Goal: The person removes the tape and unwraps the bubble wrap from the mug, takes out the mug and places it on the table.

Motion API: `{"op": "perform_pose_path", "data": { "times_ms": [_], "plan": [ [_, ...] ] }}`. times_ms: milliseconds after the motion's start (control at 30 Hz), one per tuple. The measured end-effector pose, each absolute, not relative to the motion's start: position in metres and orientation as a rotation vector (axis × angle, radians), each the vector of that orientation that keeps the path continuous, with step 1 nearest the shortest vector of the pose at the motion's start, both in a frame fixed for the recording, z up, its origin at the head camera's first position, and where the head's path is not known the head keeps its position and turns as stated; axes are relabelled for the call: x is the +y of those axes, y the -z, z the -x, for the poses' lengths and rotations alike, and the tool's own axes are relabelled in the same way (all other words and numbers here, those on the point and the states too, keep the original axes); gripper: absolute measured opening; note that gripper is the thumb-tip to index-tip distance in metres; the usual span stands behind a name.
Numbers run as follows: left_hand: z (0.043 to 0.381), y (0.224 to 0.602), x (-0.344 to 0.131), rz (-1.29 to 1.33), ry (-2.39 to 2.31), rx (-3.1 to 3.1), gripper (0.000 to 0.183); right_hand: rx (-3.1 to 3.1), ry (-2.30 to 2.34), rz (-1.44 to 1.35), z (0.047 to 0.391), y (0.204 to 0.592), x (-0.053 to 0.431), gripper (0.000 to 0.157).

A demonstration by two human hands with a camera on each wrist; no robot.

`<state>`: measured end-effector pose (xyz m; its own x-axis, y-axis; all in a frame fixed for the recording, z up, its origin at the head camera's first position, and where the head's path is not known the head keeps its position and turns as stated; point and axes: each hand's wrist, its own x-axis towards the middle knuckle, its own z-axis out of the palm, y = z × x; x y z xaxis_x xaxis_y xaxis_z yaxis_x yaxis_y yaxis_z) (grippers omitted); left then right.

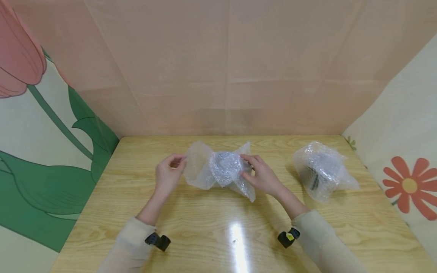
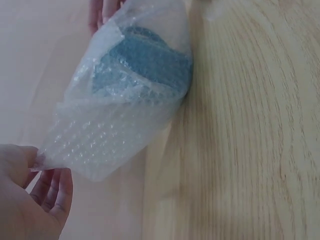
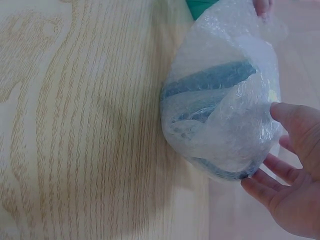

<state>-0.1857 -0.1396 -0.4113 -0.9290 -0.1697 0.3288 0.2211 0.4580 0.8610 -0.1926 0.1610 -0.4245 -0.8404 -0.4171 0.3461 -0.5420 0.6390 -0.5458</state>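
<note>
A bluish, rounded thing (image 2: 147,59) lies inside bubble wrap (image 1: 199,165) at the middle of the table; the layers blur its kind. My left hand (image 1: 170,170) pinches the loose left end of the wrap between thumb and fingertips, pulling that flap out flat, as the left wrist view also shows. On the opposite side my right hand (image 1: 261,174) holds the wrapped bundle, thumb near its front and fingers farther back. In the right wrist view, the thumb and fingertips of the right hand (image 3: 295,170) touch the wrap around the bundle's end.
A second bubble-wrapped bundle (image 1: 319,170) stands at the right of the wooden table (image 1: 191,235), with something dark inside. A pink sheet (image 1: 225,76) hangs behind the table's back edge. Flower-patterned cloths flank both sides.
</note>
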Motion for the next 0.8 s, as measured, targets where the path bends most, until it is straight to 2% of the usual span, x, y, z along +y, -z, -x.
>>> {"op": "perform_pose_path", "data": {
  "times_ms": [800],
  "plan": [
    [0.191, 0.439, -0.168, -0.247, 1.495, -2.372, 0.011, -2.712, -1.005, -0.763, 0.193, 0.425, 0.161, 0.055]
  ]
}}
